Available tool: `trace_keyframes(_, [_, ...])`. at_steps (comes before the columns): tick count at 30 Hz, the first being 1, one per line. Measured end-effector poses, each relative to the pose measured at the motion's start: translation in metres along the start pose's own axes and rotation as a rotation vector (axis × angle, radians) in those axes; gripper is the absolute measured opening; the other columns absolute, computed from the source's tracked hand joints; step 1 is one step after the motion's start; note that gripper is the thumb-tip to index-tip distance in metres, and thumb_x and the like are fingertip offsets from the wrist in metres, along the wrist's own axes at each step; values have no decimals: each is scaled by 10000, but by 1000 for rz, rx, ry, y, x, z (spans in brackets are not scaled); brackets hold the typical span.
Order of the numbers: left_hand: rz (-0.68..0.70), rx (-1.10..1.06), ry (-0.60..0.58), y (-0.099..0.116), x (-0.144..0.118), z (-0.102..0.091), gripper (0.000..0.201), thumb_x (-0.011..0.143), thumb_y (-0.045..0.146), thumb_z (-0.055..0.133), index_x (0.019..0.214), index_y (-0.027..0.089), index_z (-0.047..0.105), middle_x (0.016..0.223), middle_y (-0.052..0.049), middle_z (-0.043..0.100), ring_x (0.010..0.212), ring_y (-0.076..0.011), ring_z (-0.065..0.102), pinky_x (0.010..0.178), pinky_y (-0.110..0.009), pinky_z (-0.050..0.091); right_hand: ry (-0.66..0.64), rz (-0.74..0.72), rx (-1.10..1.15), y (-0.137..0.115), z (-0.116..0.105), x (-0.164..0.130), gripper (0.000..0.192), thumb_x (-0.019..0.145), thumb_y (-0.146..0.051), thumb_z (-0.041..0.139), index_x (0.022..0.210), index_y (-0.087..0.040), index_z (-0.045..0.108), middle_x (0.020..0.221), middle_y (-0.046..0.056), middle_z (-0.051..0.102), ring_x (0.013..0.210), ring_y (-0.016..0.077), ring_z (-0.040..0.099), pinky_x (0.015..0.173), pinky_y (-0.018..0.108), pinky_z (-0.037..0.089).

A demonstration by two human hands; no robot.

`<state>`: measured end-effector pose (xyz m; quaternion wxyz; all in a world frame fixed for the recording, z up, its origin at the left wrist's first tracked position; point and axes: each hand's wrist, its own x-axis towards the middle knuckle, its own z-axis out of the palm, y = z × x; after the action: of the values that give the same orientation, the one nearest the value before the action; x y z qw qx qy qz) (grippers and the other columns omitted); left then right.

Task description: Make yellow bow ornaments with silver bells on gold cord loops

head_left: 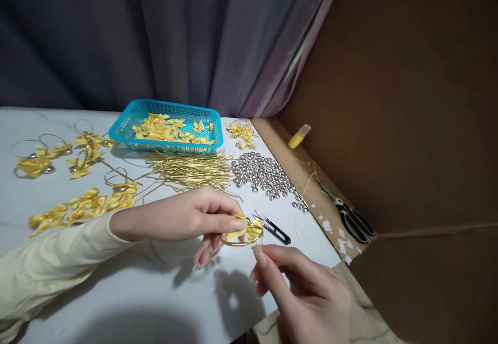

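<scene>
My left hand (218, 219) pinches a yellow ribbon bow (254, 228) together with a gold wire ring (243, 243) between thumb and fingers, held above the white table. Just below and right of the ring, my right hand (295, 287) has its thumb and index finger pressed together. A faint thin line, perhaps a needle or thread, runs from these fingertips up to the ring; its kind is unclear. Black thread snips (277, 230) lie on the table right behind the bow.
A blue basket (167, 147) holds yellow bows. Before it lie gold wires (190, 170); silver bells or beads (260, 173) are heaped rightward. Bows with rings (83, 152) and loose bows (85, 206) lie left. Scissors (354, 222) and a yellow tube (299, 136) rest along the brown wall.
</scene>
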<state>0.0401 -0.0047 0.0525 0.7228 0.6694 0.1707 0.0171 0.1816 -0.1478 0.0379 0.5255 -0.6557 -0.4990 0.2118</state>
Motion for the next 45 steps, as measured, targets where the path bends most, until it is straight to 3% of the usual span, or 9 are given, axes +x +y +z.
trace_keyframes(11, [33,99,5,0,-2,0,321,921,405,459,754,143,541,568,34,521,440,-76,541,451,-153,422,-13,15,58,3,0,7,117,762,-195,667,648,-183,691,491,-10,619,410,101,537,403,182,432])
trace_keyframes(21, [62,-139,-129,-2,-1,-2,242,916,263,472,700,159,502,459,69,494,316,-62,458,357,-153,368,3,-34,119,6,4,1,97,764,-156,657,682,-177,705,516,4,627,438,117,564,424,200,462])
trace_keyframes(27, [66,-67,-107,-3,-2,-3,234,922,244,469,708,158,514,467,64,514,352,-69,510,396,-150,395,3,-102,83,9,3,3,91,761,-115,660,704,-177,696,522,-4,633,427,106,549,415,196,442])
trace_keyframes(36, [77,68,-103,-1,-4,-2,248,929,312,457,761,156,551,521,52,510,384,-68,529,433,-148,430,-213,-269,47,13,-12,15,148,778,-38,611,780,-173,672,609,12,638,508,122,581,490,223,477])
trace_keyframes(45, [58,155,-86,1,-5,-1,284,930,338,443,732,156,534,546,32,524,423,-87,557,458,-165,440,-250,-323,27,15,-17,19,178,763,4,604,792,-165,652,616,10,616,531,119,572,509,230,477])
